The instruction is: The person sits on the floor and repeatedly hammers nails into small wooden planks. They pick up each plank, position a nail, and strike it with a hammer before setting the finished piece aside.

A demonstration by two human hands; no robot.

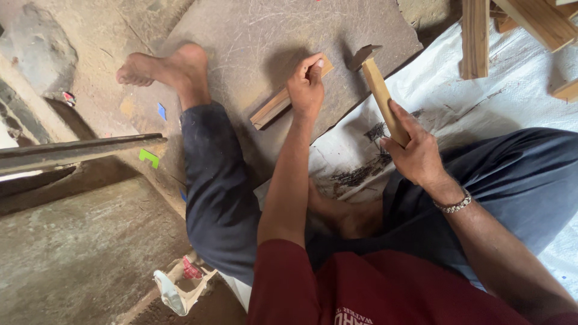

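Observation:
My left hand presses down on a short wooden strip that lies on a scratched grey stone slab; thumb and forefinger pinch together at the strip's far end, what they pinch is too small to tell. My right hand grips the pale wooden handle of a hammer, whose dark metal head hovers just right of the left hand, above the slab. I sit on the ground with my left leg stretched over the slab, bare foot out front.
A small heap of dark nails lies on white sheeting by my right knee. Wooden planks lie at the top right. A long dark metal bar lies at the left. A sandal rests near my hip.

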